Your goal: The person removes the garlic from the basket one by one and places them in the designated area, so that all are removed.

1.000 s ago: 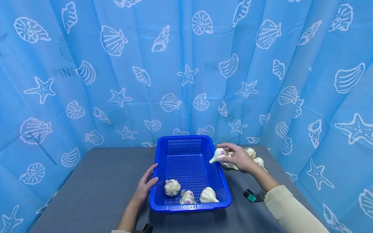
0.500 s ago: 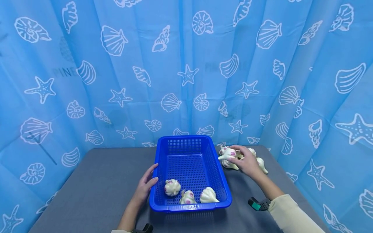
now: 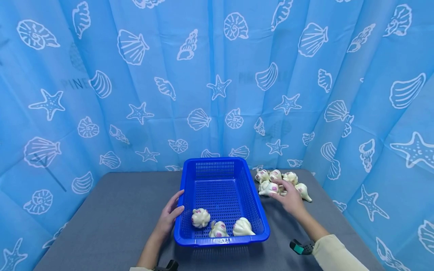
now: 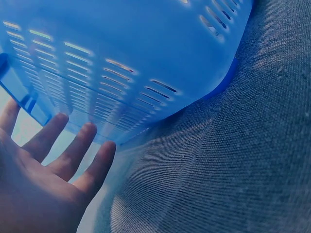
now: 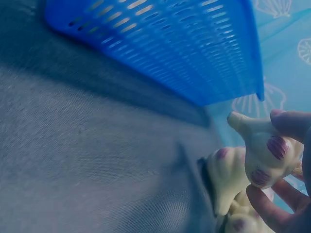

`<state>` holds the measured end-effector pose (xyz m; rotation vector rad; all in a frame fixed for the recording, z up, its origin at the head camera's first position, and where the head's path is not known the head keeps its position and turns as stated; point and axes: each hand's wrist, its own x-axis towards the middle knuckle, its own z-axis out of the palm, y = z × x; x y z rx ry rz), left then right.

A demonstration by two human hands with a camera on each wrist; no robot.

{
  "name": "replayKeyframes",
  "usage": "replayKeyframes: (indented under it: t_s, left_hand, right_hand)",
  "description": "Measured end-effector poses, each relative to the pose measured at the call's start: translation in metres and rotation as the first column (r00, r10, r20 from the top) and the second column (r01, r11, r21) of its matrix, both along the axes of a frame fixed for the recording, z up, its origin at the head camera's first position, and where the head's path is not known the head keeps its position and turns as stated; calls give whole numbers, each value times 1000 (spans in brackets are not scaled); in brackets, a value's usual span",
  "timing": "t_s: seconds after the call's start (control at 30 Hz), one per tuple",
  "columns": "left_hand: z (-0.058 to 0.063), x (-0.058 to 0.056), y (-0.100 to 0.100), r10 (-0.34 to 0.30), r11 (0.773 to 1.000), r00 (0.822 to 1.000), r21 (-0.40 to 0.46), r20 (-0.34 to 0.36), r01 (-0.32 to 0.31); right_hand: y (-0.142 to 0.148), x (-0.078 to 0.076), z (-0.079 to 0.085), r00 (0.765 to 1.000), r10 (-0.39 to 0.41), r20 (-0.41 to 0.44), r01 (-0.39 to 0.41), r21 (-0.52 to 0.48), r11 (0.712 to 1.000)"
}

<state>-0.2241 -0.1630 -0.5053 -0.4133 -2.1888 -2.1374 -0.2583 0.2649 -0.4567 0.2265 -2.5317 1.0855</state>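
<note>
A blue plastic basket (image 3: 187,180) with slotted walls stands mid-table, with three garlic bulbs, such as this bulb (image 3: 200,218), at its near end. My left hand (image 3: 167,217) rests at the basket's left side. In the left wrist view its extended fingers (image 4: 80,145) touch the outer wall below the rim. To the right of the basket, my right hand (image 3: 291,198) pinches a garlic bulb (image 5: 269,153) between thumb and fingers, low over a pile of bulbs. Its stem points left, toward the basket. Other bulbs (image 3: 303,191) lie close around that hand.
A grey cloth (image 3: 112,222) covers the table. Behind it and along both sides hangs a blue curtain (image 3: 217,105) printed with white shells and starfish. The basket's right wall (image 5: 170,43) rises between the bulb pile and the basket's inside.
My right hand has moved right and down, away from the basket's right rim, bringing its garlic bulb to the pile. The left hand and basket have stayed in place.
</note>
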Motion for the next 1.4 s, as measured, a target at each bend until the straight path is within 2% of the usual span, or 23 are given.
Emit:
replayKeyframes:
  t_s: [0.33,0.8,1.07,1.23,1.4]
  left_hand:
    - [0,0,0,1,1000,1000,-4,1,-1]
    - [0,-1,1,-8,1000,1000,18,13,7]
    - [0,-1,0,-9,1000,1000,23,16,8]
    - [0,0,0,-10,999,1000,30,19,9]
    - [0,0,0,-8,1000,1000,17,16,8]
  right_hand:
    - [6,1,-19,999,-19,29,18,43,999]
    - [6,4,-31,991,-70,111,61,84,995]
    - [8,7,-34,991,-76,111,66,91,994]
    - [8,9,-34,994,-68,86,63,54,997]
    - [11,11,-30,992,-80,97,78,29,997]
